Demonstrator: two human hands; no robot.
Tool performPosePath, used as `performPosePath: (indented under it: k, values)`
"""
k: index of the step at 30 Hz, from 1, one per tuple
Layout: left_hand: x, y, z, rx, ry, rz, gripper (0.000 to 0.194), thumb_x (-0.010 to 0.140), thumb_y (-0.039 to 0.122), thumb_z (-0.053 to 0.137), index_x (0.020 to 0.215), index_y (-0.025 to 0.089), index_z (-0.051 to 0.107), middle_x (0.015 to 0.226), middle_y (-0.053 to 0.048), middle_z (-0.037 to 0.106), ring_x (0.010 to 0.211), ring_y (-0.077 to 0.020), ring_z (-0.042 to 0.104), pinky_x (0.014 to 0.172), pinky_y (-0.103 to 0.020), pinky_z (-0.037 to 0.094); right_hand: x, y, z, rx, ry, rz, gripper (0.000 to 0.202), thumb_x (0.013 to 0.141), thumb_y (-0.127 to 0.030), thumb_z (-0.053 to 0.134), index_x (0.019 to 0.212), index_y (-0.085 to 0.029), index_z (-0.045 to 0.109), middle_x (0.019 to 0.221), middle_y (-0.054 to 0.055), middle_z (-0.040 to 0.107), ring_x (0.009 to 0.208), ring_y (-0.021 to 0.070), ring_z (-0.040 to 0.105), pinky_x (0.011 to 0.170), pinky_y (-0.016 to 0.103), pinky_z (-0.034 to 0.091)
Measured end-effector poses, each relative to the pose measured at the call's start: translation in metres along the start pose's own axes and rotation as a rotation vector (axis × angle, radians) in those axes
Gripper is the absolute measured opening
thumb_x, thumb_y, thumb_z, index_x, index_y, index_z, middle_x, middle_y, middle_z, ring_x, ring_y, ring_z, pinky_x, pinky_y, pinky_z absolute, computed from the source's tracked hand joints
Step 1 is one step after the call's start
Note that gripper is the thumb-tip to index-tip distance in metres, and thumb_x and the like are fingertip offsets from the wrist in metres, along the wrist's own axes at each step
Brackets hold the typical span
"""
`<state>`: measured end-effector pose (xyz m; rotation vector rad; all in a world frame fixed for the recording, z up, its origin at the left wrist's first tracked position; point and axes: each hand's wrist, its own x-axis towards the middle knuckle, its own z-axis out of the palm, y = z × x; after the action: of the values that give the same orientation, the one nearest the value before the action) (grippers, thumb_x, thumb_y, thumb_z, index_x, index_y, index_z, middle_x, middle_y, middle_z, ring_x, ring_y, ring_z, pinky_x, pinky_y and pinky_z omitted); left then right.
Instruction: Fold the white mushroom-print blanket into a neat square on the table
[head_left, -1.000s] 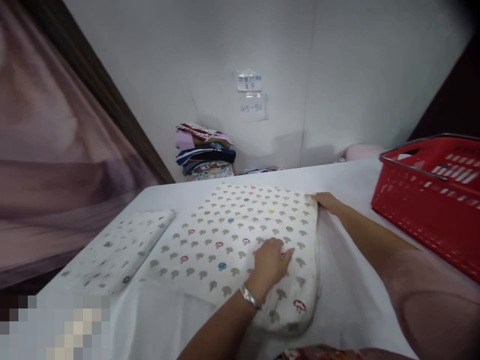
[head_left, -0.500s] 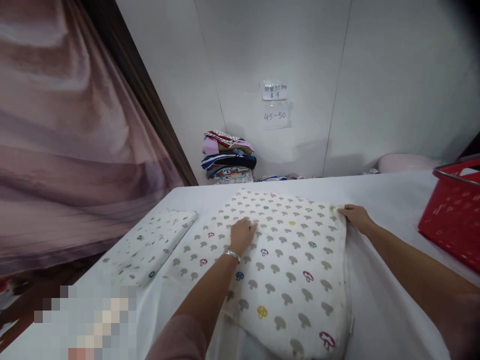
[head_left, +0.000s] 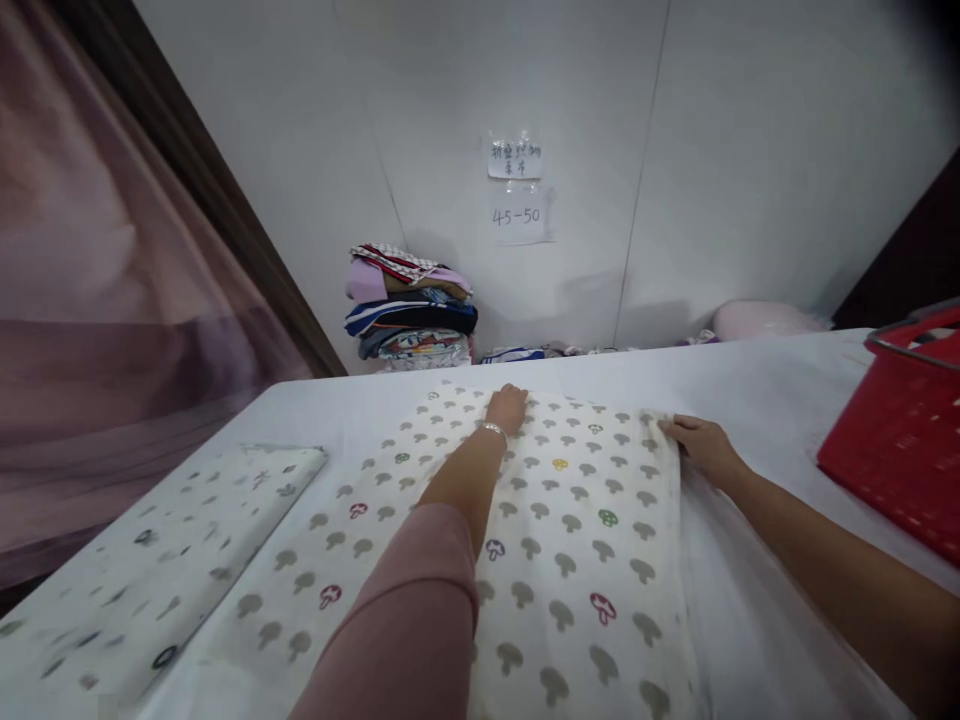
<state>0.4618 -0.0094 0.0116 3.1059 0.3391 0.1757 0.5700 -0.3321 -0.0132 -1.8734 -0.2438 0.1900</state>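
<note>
A white cloth (head_left: 555, 520) printed with grey and coloured mushrooms lies spread on the white table. At its far edge, my left hand (head_left: 508, 408), with a silver bracelet at the wrist, is closed with curled fingers on the fabric. My right hand (head_left: 701, 445) pinches the cloth's far right corner between thumb and fingers. The near end of the cloth runs out of the picture, and my left forearm hides part of its middle.
A folded white cloth with a dark leaf-like print (head_left: 195, 560) lies at the left. A red basket (head_left: 892, 430) stands at the right. Beyond the table's far edge is a stack of folded fabrics (head_left: 412, 305), and a pink curtain (head_left: 112, 300) hangs at the left.
My left hand has moved forward from the middle of the mushroom cloth to its far edge. My right hand keeps hold of the corner. The view has shifted forward and to the right.
</note>
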Motion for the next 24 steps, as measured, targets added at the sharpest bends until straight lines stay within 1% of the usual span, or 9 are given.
performPosePath:
  k: [4,8,10,12,14,16,19,21,24]
  values:
    - [0.008,-0.005,0.002,0.021,0.027,0.000,0.025,0.088,0.016,0.038,0.095,0.017,0.063,0.105,-0.010,0.057,0.109,-0.0217,0.043,0.091,-0.034,0.035,-0.008,-0.013,0.004,0.044,-0.028,0.017,0.035,0.062,-0.047,0.067,0.077,-0.015,0.067,0.060,-0.001,0.057,0.053,0.0116,0.049,0.046,0.022,0.040]
    - [0.020,-0.015,-0.009,0.035,0.106,-0.077,0.029,0.091,0.018,0.033,0.096,0.016,0.062,0.105,-0.012,0.055,0.109,-0.0239,0.042,0.088,-0.036,0.036,-0.008,-0.014,0.012,0.065,-0.015,0.014,0.037,0.064,-0.048,0.065,0.083,-0.016,0.067,0.069,0.001,0.062,0.060,0.0141,0.053,0.051,0.023,0.042]
    - [0.029,-0.017,-0.011,0.040,0.129,-0.117,0.030,0.090,0.017,0.033,0.096,0.016,0.062,0.105,-0.012,0.055,0.109,-0.0247,0.042,0.088,-0.037,0.036,-0.005,-0.009,0.016,0.014,0.002,-0.017,0.036,0.065,-0.046,0.064,0.084,-0.016,0.068,0.074,0.003,0.064,0.066,0.0165,0.056,0.054,0.024,0.043]
    - [0.036,-0.015,-0.007,0.037,0.118,-0.144,0.028,0.088,0.014,0.036,0.095,0.015,0.063,0.103,-0.012,0.056,0.108,-0.0248,0.044,0.087,-0.037,0.037,-0.001,-0.004,0.019,-0.063,0.032,-0.055,0.034,0.066,-0.044,0.063,0.084,-0.016,0.068,0.078,0.003,0.065,0.073,0.0185,0.057,0.058,0.025,0.043]
    - [0.038,-0.012,0.001,0.023,0.086,-0.158,0.025,0.086,0.014,0.040,0.093,0.014,0.064,0.099,-0.012,0.059,0.104,-0.0241,0.048,0.085,-0.035,0.039,0.001,-0.001,0.021,-0.144,0.054,-0.070,0.031,0.067,-0.042,0.062,0.081,-0.016,0.068,0.076,0.003,0.065,0.073,0.0189,0.058,0.059,0.025,0.043]
    - [0.034,-0.009,0.009,0.003,0.070,-0.160,0.024,0.086,0.015,0.042,0.093,0.015,0.065,0.099,-0.011,0.061,0.101,-0.0224,0.051,0.086,-0.034,0.040,0.002,-0.001,0.020,-0.203,0.053,-0.071,0.028,0.068,-0.042,0.061,0.073,-0.016,0.066,0.066,0.001,0.061,0.066,0.0169,0.055,0.055,0.024,0.041]
    - [0.020,-0.007,0.012,-0.026,0.116,-0.139,0.029,0.088,0.018,0.039,0.109,0.018,0.060,0.118,-0.009,0.057,0.112,-0.0205,0.047,0.094,-0.034,0.037,0.001,-0.007,0.018,-0.190,-0.016,-0.042,0.028,0.068,-0.044,0.062,0.065,-0.016,0.061,0.055,-0.002,0.053,0.055,0.0128,0.049,0.047,0.022,0.037]
    - [0.005,-0.006,0.008,-0.071,0.157,-0.084,0.033,0.088,0.020,0.040,0.118,0.018,0.055,0.128,-0.008,0.051,0.119,-0.0198,0.043,0.100,-0.034,0.034,0.001,-0.014,0.015,-0.105,-0.099,0.066,0.026,0.068,-0.041,0.064,0.068,-0.015,0.061,0.053,-0.003,0.051,0.050,0.0112,0.047,0.045,0.021,0.037]
    - [-0.027,0.006,-0.001,-0.195,0.176,0.052,0.033,0.086,0.021,0.044,0.117,0.016,0.056,0.129,-0.009,0.052,0.120,-0.0201,0.044,0.104,-0.034,0.032,0.001,-0.024,0.007,0.058,-0.224,0.270,0.019,0.069,-0.031,0.065,0.077,-0.015,0.061,0.055,-0.001,0.054,0.050,0.0111,0.050,0.047,0.022,0.044]
